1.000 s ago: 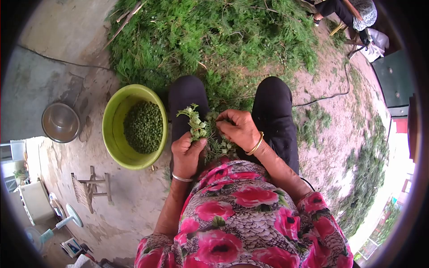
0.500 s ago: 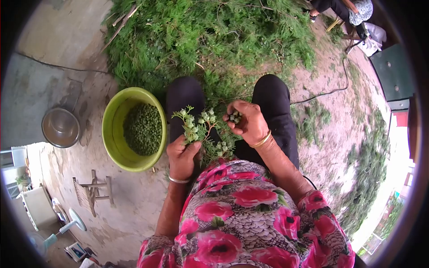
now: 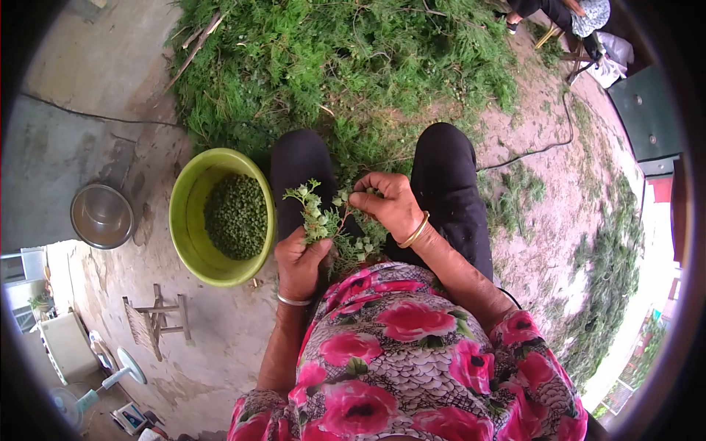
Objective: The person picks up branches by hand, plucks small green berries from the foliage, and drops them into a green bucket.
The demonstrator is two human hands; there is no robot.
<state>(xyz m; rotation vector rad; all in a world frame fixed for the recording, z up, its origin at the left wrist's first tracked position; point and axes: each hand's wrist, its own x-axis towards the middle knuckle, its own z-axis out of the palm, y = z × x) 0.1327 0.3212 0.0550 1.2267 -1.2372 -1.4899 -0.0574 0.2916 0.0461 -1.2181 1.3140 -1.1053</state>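
My left hand is closed on the lower part of a green sprig with pale green cones, held above my lap. On the sprig's right side, the thumb and fingertips of my right hand pinch at a cone cluster, and some picked green cones show partly inside its curled fingers. Left of my knee stands a yellow-green tub with many small green cones in it.
A big heap of cut green branches lies in front of my knees. To the left are a metal bowl and a small wooden stool. A dark cable crosses the ground. Another person sits at the upper right.
My right hand has moved left and its fingers have closed at the sprig, where before they were curled apart from it around picked cones. My left hand has barely moved.
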